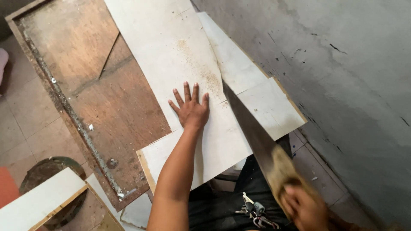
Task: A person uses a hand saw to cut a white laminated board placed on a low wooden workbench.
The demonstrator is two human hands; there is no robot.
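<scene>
The left hand (191, 110) lies flat, fingers spread, on the big white flat board (180, 64). The right hand (305, 207) grips the long grey metal saw (252, 128), cutting the board's edge beside yellow sawdust (205, 72).

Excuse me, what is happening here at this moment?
A person is sawing a white board with a hand saw. The right hand grips the saw's handle, which is blurred. The left hand lies flat on the board, fingers spread, beside the blade. Sawdust lies along the cut. The board rests on a brown wooden panel.
</scene>
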